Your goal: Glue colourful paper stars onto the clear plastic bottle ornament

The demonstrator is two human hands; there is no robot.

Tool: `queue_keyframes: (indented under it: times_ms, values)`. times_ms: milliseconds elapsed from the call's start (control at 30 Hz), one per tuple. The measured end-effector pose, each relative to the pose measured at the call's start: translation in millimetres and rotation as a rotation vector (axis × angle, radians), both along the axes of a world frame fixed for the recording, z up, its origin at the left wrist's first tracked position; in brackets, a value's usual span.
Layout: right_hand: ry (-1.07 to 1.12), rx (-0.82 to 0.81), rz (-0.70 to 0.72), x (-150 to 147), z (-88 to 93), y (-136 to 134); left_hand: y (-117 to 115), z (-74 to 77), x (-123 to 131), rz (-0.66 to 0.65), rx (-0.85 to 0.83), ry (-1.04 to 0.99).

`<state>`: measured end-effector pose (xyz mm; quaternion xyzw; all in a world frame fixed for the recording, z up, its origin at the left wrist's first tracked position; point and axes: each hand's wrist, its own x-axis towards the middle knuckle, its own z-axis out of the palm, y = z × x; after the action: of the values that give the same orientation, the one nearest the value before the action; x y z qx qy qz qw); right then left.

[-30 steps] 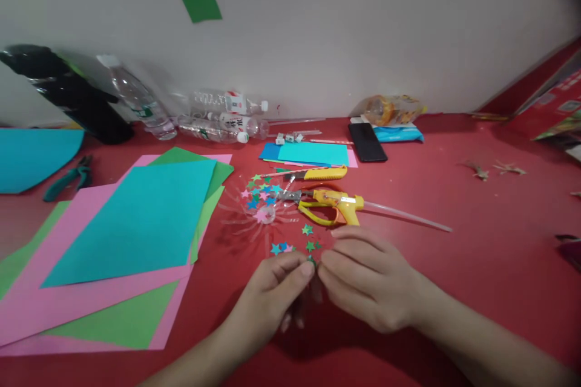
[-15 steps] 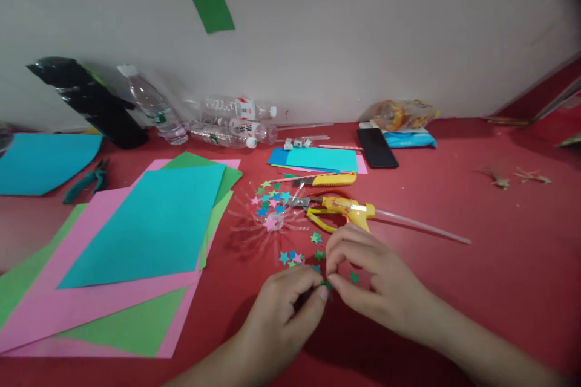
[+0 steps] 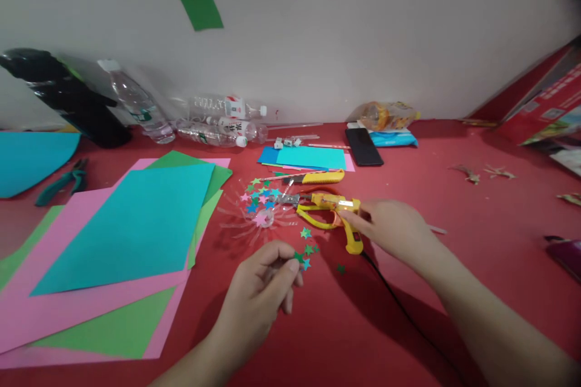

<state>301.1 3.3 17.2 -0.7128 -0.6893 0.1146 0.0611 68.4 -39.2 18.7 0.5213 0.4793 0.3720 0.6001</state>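
Note:
My left hand (image 3: 267, 290) pinches a small green paper star (image 3: 298, 257) between thumb and index finger. With its thumb on the near side, my right hand (image 3: 393, 230) grips the rear of a yellow glue gun (image 3: 354, 239), which lies on the table; its other fingers are partly hidden. Scissors (image 3: 312, 221) with yellow and orange handles lie beside the gun's nozzle. Left of them, a clear plastic bottle piece cut into spread strips (image 3: 267, 218) has several coloured stars (image 3: 259, 219) on it. More loose stars (image 3: 306, 233) lie near my left hand.
Coloured paper sheets (image 3: 131, 224) cover the left, with pliers (image 3: 63, 181) beyond. Bottles (image 3: 222, 130) and a black container (image 3: 72, 103) stand or lie along the wall. A utility knife (image 3: 323, 178), phone (image 3: 364, 146) and paper strips (image 3: 313, 157) are farther back. A black cord (image 3: 399, 302) trails from the gun.
My right hand has moved right and forward from beside my left hand onto the glue gun. My left hand has lifted slightly, holding the green star. The view has shifted a little right.

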Motion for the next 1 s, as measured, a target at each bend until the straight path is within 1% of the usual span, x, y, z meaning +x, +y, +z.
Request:
queue_keyframes:
  times_ms: [133, 200, 267, 367, 500, 567, 600, 633, 700, 800, 900, 1000]
  values:
    - [0.083, -0.052, 0.020, 7, -16.9, 14, 0, 10.2, -10, 0.074, 0.085, -0.028]
    - [0.171, -0.065, 0.040, 13, -25.0, 19, 2, 11.5, -18, 0.129, 0.116, -0.017]
    - [0.274, -0.070, 0.036, 21, -28.4, 23, 7, 11.4, -25, 0.178, 0.122, -0.005]
    - [0.451, -0.047, 0.001, 29, -22.1, 23, 15, 11.7, -33, 0.239, 0.104, 0.002]
    - [0.709, -0.069, 0.054, 20, -3.5, 9, 22, 12.6, -33, 0.261, 0.079, 0.027]
    - [1.082, -0.102, 0.094, 10, 3.4, -3, 22, 11.1, -32, 0.266, 0.071, 0.035]
    - [1.194, -0.112, 0.106, 4, 5.6, -9, 22, 10.0, -32, 0.258, 0.070, 0.035]
    - [1.259, -0.124, 0.110, -1, 7.2, -14, 22, 8.9, -32, 0.249, 0.071, 0.034]
    - [1.266, -0.156, 0.110, -11, 9.2, -24, 21, 7.3, -32, 0.230, 0.086, 0.042]
    - [1.164, -0.145, 0.135, -21, 10.7, -35, 20, 8.9, -32, 0.202, 0.110, 0.109]
    - [1.099, -0.046, 0.210, -28, 11.1, -42, 20, 13.7, -29, 0.200, 0.116, 0.185]
    - [1.087, 0.059, 0.289, -33, 10.3, -46, 20, 16.7, -26, 0.209, 0.173, 0.210]
